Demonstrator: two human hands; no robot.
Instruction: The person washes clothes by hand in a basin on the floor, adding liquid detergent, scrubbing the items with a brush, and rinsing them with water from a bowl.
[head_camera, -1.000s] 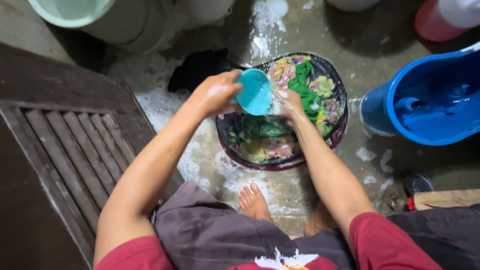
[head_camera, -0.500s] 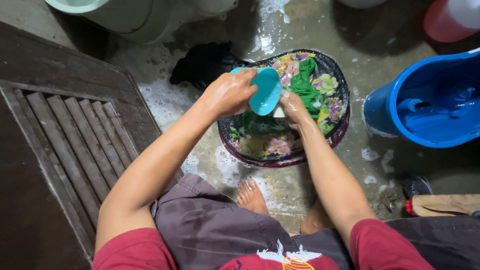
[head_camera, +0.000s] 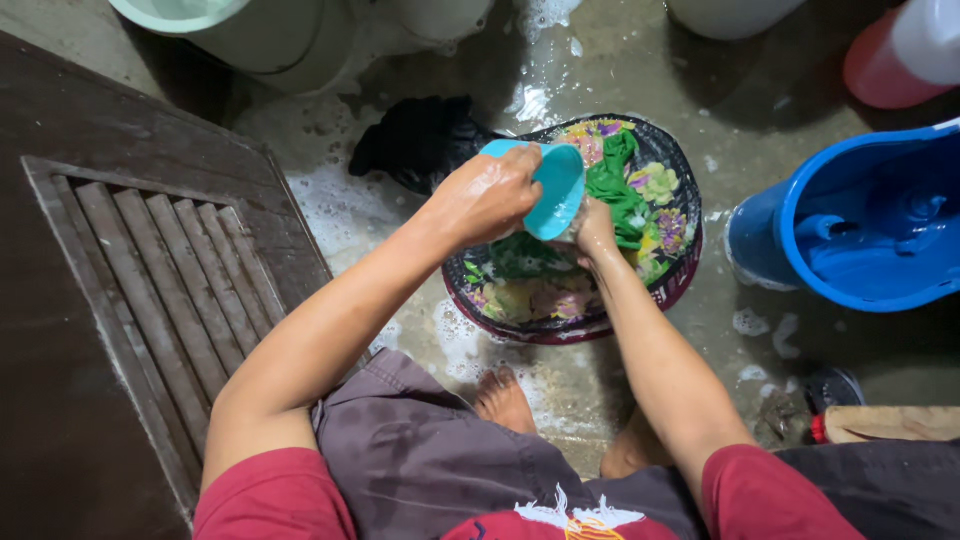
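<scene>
My left hand (head_camera: 488, 196) grips a small turquoise plastic scoop (head_camera: 553, 184) and holds it tipped over a round dark basin (head_camera: 683, 268) with a flower pattern. Right under the scoop's mouth is my right hand (head_camera: 596, 230), wet, over the basin; I cannot tell whether it holds anything. A green cloth (head_camera: 620, 190) lies in the basin, just right of that hand. A black cloth (head_camera: 415, 140) lies on the wet floor, behind the basin's left edge.
A blue bucket (head_camera: 865, 225) stands to the right, a pale green tub (head_camera: 235, 30) at the back left, a red and white container (head_camera: 900, 55) at the back right. A slatted wooden board (head_camera: 150, 280) lies left. Soap foam covers the floor. My bare foot (head_camera: 503, 400) rests near the basin.
My left hand has tipped the scoop further, its mouth now turned down toward my right hand. The right hand has stayed over the basin, now closer under the scoop.
</scene>
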